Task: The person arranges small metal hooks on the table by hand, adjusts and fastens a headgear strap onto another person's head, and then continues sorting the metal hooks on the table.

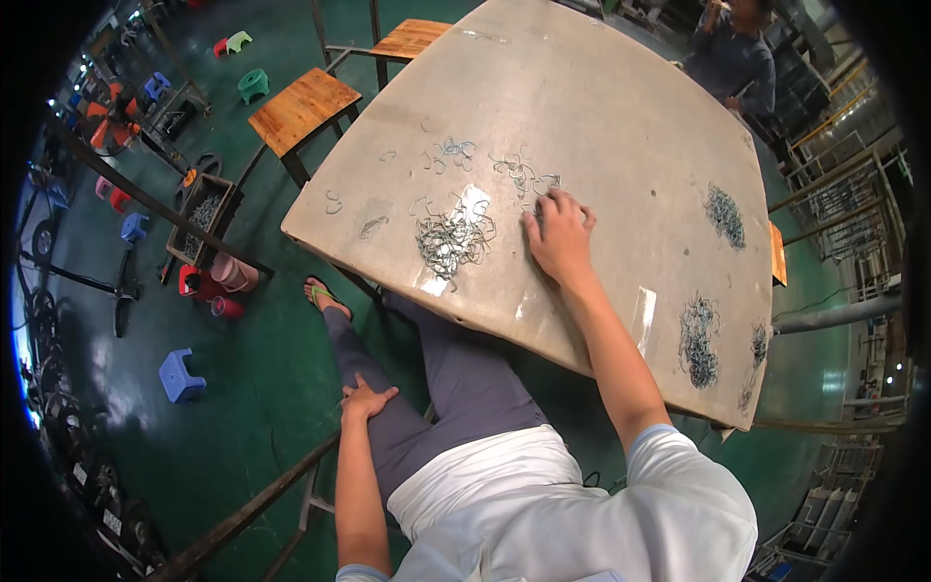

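My right hand [560, 233] rests on the tabletop [601, 126], its fingers curled down at the edge of some scattered metal hooks [516, 173]. Whether a hook is under the fingertips is hidden. Left of that hand lies a larger heap of wire hooks [454, 238], with a few loose blue-grey ones [456, 148] above it. My left hand [367, 398] lies on my thigh, fingers spread and holding nothing.
More hook piles lie at the right, one farther back [724, 215] and one nearer [698, 339]. Another person [737, 58] is at the table's far right corner. Wooden stools [304, 109] and a box of metal parts [201, 218] are at the left.
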Demonstrator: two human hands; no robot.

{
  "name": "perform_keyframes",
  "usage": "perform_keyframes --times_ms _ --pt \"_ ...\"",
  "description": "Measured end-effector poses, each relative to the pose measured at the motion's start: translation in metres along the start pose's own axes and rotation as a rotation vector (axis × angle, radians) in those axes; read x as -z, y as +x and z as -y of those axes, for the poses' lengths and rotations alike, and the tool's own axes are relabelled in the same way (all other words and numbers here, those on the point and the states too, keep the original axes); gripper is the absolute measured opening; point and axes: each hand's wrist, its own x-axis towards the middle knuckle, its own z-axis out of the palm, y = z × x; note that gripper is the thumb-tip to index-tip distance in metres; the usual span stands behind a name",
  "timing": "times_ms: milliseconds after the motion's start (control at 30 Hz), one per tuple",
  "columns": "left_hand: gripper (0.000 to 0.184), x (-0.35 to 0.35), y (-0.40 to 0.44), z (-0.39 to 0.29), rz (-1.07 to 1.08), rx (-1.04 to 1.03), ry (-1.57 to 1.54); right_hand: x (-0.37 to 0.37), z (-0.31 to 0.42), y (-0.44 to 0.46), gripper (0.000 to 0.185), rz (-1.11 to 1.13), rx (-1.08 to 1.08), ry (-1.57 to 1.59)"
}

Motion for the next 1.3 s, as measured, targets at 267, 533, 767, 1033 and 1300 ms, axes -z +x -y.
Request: perform_keyframes --times_ms 267,533,767,1033,1300 --pt "0.126 0.001 -0.005 -0.003 -0.007 0.015 -0.001 -0.001 -0.021 0.069 0.019 -0.086 -0.038 0.127" --pt "0.127 -0.019 0.022 0.014 -0.030 -0.044 -0.008 -0.023 -0.040 0.136 0.040 0.414 -0.159 0.038" --pt "0.117 -0.003 0.003 0.003 0.018 0.062 -0.090 -0.023 -0.042 0.139 0.028 0.268 -0.062 0.077" --pt "0.114 -0.002 0.000 -0.001 0.032 0.068 -0.082 -0.009 -0.032 0.150 0.034 0.374 0.000 0.019" --pt "0.118 0.000 -0.017 0.009 -0.122 0.022 -0.069 -0.009 -0.038 0.145 0.047 0.368 -0.021 -0.107"
